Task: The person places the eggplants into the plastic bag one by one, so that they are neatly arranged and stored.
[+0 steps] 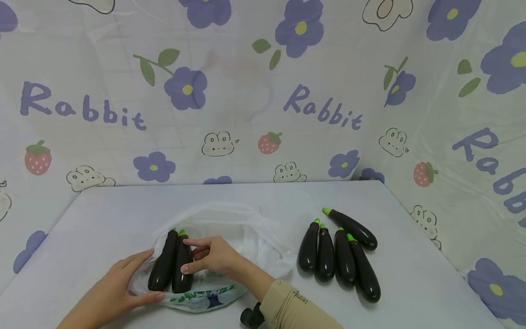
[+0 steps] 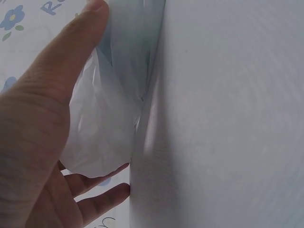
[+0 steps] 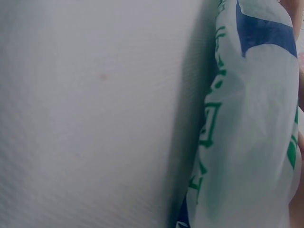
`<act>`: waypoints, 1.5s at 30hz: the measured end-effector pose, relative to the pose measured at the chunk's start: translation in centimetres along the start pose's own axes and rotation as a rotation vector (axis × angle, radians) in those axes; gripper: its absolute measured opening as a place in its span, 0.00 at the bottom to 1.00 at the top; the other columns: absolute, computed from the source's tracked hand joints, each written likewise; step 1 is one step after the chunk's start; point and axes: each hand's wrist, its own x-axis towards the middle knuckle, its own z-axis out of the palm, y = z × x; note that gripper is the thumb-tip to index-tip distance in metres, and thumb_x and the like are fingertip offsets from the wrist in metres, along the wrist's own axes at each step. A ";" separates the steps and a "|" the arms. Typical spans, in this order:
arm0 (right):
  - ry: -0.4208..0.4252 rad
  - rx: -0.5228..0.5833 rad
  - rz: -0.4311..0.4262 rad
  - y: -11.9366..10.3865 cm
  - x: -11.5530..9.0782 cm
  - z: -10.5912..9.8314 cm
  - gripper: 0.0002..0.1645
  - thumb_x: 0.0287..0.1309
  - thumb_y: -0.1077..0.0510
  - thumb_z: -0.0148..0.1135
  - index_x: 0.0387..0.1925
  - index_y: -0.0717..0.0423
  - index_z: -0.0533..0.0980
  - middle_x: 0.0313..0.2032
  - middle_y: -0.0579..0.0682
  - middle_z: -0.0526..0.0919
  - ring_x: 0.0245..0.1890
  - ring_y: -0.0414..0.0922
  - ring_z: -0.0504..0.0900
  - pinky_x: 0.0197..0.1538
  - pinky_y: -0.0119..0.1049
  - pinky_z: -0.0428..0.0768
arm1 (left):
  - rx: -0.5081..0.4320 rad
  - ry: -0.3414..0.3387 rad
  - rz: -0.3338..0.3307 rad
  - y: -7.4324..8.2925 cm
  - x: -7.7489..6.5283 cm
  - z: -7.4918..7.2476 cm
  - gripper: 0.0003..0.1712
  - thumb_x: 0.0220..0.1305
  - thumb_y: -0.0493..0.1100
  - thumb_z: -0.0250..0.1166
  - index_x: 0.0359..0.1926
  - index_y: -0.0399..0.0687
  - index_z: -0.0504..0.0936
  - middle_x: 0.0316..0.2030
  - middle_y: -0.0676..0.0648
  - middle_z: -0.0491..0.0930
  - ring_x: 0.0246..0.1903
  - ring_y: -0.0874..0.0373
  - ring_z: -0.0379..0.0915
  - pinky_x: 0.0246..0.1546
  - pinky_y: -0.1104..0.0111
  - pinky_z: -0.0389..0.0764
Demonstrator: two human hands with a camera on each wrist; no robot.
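Observation:
Two dark eggplants with green stem ends lie side by side in a white plastic bag (image 1: 263,246) whose mouth is spread wide. My right hand (image 1: 218,256) reaches in over the bag's front and holds the right eggplant (image 1: 182,282) between thumb and bent fingers. Beside it rests the left eggplant (image 1: 163,267). Along the bag's left side my left hand (image 1: 117,283) is spread, thumb at the front rim and fingers at the back. The left wrist view shows its thumb (image 2: 61,57) extended along the plastic. Right-hand fingers are mostly hidden in the right wrist view behind the bag (image 3: 251,128).
Several more eggplants (image 1: 345,258) lie grouped on the white table (image 1: 419,283), right of the bag; one eggplant (image 1: 355,228) lies slantwise behind them. A black device (image 1: 251,316) sits at the right wrist. Behind the table hangs a printed curtain (image 1: 238,91).

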 end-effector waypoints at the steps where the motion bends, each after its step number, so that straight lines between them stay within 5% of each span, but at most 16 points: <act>1: 0.001 0.002 0.001 0.0 0.0 0.0 0.36 0.47 0.60 0.79 0.59 0.38 0.79 0.42 0.42 0.82 0.45 0.42 0.80 0.49 0.40 0.79 | -0.002 -0.001 -0.001 0.0 0.0 0.0 0.62 0.41 0.79 0.67 0.69 0.43 0.68 0.62 0.34 0.70 0.59 0.34 0.65 0.49 0.36 0.71; 37: -0.009 0.015 0.026 0.0 -0.1 -0.2 0.35 0.47 0.59 0.79 0.59 0.36 0.80 0.43 0.42 0.83 0.46 0.41 0.80 0.50 0.42 0.80 | -0.012 0.010 0.012 0.3 -0.1 0.0 0.61 0.42 0.78 0.68 0.68 0.44 0.69 0.61 0.36 0.71 0.59 0.35 0.65 0.50 0.36 0.72; 45: -0.137 -0.139 -0.002 -0.8 -0.5 -0.9 0.40 0.55 0.52 0.74 0.68 0.36 0.70 0.52 0.46 0.80 0.51 0.42 0.79 0.49 0.39 0.79 | -0.007 0.028 0.035 0.1 -0.2 -0.1 0.58 0.43 0.76 0.69 0.68 0.44 0.69 0.60 0.36 0.71 0.58 0.35 0.65 0.49 0.36 0.71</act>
